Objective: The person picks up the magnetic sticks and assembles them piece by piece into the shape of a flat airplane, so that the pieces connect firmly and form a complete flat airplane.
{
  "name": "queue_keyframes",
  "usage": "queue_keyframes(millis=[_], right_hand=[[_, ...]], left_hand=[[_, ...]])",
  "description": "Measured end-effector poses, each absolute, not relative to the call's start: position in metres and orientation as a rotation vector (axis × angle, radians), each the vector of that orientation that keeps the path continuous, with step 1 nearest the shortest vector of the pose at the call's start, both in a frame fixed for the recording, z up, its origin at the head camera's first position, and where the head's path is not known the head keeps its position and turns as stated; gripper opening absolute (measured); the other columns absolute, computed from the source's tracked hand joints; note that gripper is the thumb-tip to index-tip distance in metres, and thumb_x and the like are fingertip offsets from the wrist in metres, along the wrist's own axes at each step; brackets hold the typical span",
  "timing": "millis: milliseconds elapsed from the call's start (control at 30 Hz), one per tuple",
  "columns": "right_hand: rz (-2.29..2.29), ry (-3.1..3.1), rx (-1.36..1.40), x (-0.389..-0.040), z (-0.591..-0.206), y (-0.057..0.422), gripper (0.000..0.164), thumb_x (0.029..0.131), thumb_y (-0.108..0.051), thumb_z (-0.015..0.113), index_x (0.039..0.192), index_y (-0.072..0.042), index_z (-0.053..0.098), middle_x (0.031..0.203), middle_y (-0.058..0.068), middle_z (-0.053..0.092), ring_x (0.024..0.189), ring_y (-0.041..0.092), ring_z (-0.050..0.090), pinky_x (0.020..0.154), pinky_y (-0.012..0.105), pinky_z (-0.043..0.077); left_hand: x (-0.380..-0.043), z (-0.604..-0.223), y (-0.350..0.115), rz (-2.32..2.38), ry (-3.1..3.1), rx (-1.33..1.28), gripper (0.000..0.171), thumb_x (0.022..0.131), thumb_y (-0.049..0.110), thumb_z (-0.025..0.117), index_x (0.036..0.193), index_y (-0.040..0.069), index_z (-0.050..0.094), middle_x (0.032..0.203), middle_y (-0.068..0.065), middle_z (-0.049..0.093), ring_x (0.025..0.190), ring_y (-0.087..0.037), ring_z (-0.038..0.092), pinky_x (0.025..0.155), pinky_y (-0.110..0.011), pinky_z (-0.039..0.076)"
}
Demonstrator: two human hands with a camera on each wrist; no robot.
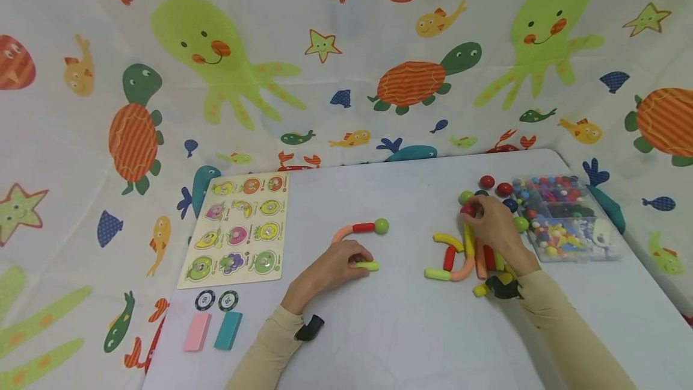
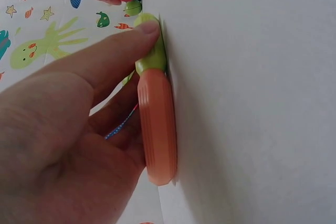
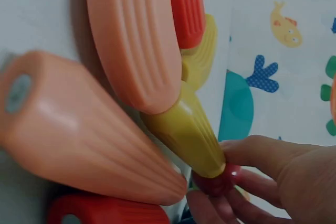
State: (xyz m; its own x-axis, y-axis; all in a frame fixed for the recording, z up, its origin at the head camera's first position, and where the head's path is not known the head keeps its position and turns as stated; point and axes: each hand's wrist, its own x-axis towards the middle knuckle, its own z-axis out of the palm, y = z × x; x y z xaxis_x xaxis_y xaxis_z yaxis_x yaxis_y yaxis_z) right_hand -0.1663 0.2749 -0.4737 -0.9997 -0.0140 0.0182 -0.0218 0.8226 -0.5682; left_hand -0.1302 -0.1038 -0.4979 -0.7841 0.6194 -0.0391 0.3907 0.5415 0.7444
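My left hand [image 1: 334, 266] pinches a light green rod [image 1: 368, 266]. In the left wrist view the thumb lies on this green rod, and an orange curved piece [image 2: 157, 129] meets its end. Past that hand, another run shows a curved orange piece [image 1: 341, 233], a red rod [image 1: 363, 227] and a green ball [image 1: 381, 225]. Over at the right, my right hand [image 1: 495, 224] holds a red ball [image 3: 212, 183] between thumb and fingers, against the end of a yellow rod [image 3: 189, 132]. That rod touches a curved orange piece [image 3: 134, 40].
Loose rods [image 1: 480, 260] and several balls [image 1: 504, 189] surround the right hand. A clear compartment box [image 1: 579, 239] of beads stands far right. At left lie a wooden fruit puzzle board [image 1: 233, 239], two round chips [image 1: 228, 300], a pink block [image 1: 197, 332] and a teal block [image 1: 228, 330].
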Motion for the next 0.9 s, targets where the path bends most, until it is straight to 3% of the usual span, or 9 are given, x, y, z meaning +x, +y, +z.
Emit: queue_keyframes(millis=[133, 567, 900], right_hand=[[0.907, -3.062, 0.026, -0.1664, -0.4751, 0.2754, 0.046, 0.096, -0.02, 0.071, 0.133, 0.004, 0.059, 0.12, 0.025, 0.061, 0.101, 0.036, 0.054, 0.092, 0.055, 0.052], [0.724, -3.21, 0.047, -0.1673, -0.4688, 0.2744, 0.048, 0.096, -0.023, 0.071, 0.132, 0.006, 0.058, 0.108, 0.023, 0.067, 0.092, 0.034, 0.058, 0.083, 0.049, 0.056], [0.683, -3.183, 0.138, -0.167, -0.4715, 0.2716, 0.042, 0.092, -0.016, 0.075, 0.123, 0.006, 0.059, 0.108, 0.024, 0.056, 0.091, 0.033, 0.056, 0.083, 0.049, 0.056]], left_hand=[[-0.1305, -0.4972, -0.1034, 1.09, 2.485, 0.833, 0.025, 0.087, 0.014, 0.081, 0.111, 0.015, 0.075, 0.102, 0.007, 0.071, 0.093, -0.004, 0.062, 0.088, -0.022, 0.053], [-0.1304, -0.4988, -0.1036, 1.082, 2.492, 0.862, 0.025, 0.087, 0.014, 0.081, 0.111, 0.013, 0.075, 0.103, 0.005, 0.071, 0.094, -0.005, 0.062, 0.088, -0.022, 0.054], [-0.13, -0.4984, -0.1036, 1.088, 2.481, 0.837, 0.025, 0.088, 0.015, 0.08, 0.112, 0.015, 0.074, 0.103, 0.007, 0.07, 0.094, -0.004, 0.062, 0.089, -0.022, 0.053]])
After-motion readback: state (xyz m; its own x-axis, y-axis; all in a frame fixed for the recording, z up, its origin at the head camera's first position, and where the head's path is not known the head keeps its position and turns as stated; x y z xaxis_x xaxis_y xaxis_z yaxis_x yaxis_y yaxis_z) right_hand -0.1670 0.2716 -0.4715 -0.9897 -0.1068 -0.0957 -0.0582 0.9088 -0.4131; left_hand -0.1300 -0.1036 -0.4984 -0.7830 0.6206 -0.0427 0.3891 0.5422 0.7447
